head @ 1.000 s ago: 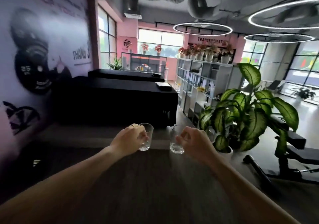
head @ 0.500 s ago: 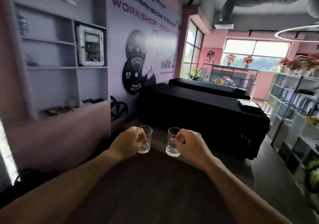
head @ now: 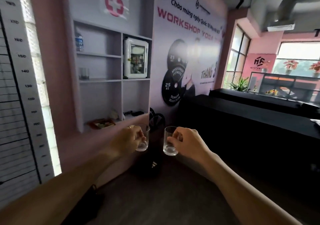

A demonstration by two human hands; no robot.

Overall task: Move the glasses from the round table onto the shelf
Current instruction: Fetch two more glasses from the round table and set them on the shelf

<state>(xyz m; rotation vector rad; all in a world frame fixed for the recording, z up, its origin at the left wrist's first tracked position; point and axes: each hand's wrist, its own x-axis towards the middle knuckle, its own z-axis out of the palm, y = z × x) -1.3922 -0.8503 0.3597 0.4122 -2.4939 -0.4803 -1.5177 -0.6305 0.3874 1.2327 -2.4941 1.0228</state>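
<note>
Swinging left since half a second ago, the view now takes in the whole wall shelf (head: 110,79), while both arms reach forward much as they did. At the left hand (head: 129,140), fingers wrap the left glass (head: 144,140) from the near side, closed round its wall with the rim up. The right hand (head: 187,144) pinches the right glass (head: 170,141) the same way, thumb and fingers closed on its side, base hanging free. Both tumblers look empty and upright, held level and just apart, probably so they do not knock together in transit. Neither rests on anything; a dark floor and a black bag (head: 152,164) lie below them. Beyond the hands, up and to the left, the shelf stands well apart from both glasses. Its lowest bay carries a small tray (head: 102,123), a middle bay what appears to be another glass (head: 84,73), the top bay a water bottle (head: 79,41), and the right column a white cabinet (head: 136,59). No round table is in view, so the carrying stage seems under way, with placement yet to come.
</note>
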